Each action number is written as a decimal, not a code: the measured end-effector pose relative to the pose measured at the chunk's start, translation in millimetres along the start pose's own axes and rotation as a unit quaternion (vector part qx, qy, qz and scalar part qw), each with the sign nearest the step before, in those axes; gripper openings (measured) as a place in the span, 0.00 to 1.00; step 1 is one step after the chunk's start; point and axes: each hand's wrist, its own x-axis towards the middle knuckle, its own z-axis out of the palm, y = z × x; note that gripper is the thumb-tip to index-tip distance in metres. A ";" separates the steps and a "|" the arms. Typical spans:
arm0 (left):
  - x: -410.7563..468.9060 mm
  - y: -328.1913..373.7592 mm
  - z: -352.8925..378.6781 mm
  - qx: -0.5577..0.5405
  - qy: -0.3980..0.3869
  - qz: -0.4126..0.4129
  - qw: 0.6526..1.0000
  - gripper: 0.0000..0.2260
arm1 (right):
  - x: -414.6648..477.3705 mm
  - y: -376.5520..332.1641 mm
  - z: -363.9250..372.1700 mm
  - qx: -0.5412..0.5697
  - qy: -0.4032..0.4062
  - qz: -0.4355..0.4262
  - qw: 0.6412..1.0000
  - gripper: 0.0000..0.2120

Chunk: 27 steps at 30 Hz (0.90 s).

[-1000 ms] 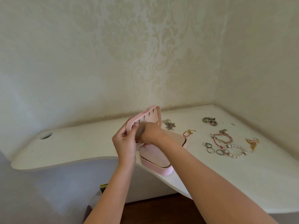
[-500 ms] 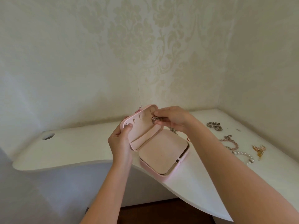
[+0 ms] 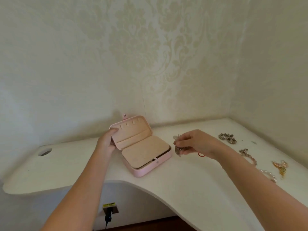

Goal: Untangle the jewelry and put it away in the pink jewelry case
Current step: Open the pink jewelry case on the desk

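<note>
The pink jewelry case [image 3: 150,170] lies open on the white desk [image 3: 191,177], its beige inside bare. My left hand [image 3: 106,142] holds the raised lid [image 3: 133,130] by its left edge. To the right of the case, my right hand [image 3: 195,143] pinches a tangled silver chain [image 3: 177,150] just above the desk. More jewelry lies further right: a silver bracelet [image 3: 227,138], a pink beaded bracelet [image 3: 248,155], a pearl bracelet [image 3: 269,175] and a gold piece [image 3: 280,167]. A red cord [image 3: 201,154] peeks from under my right hand.
The curved desk sits in a corner with wallpapered walls behind and to the right. A round cable hole [image 3: 45,152] is at the far left. Below the desk's front edge a wall socket holds a black plug [image 3: 109,214].
The case's lid went from being gripped by both hands to standing open. My right hand left the lid and moved right, down to the desk, holding the silver chain. The view shifted right.
</note>
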 end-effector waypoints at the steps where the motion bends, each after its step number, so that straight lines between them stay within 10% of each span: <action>1: 7.7 3.3 -1.1 0.020 -0.013 -0.015 1.000 0.05 | 0.4 3.0 1.2 -0.006 0.000 0.006 1.000 0.05; 8: 29.8 1.7 2.7 0.207 0.012 0.050 0.977 0.04 | 9.9 24.7 3.9 -0.086 -0.031 0.013 0.996 0.12; 14: -13.3 -4.8 16.2 0.470 -0.125 0.194 0.852 0.25 | 8.2 39.2 6.9 -0.131 -0.011 0.007 0.991 0.13; 22: -107.2 -28.2 25.2 0.414 -0.209 0.403 0.789 0.10 | -4.1 49.7 10.5 -0.151 -0.005 -0.003 0.988 0.04; 27: -135.6 -95.7 37.6 0.488 -0.326 0.426 0.688 0.10 | -11.0 51.2 9.0 -0.173 0.006 -0.019 0.985 0.08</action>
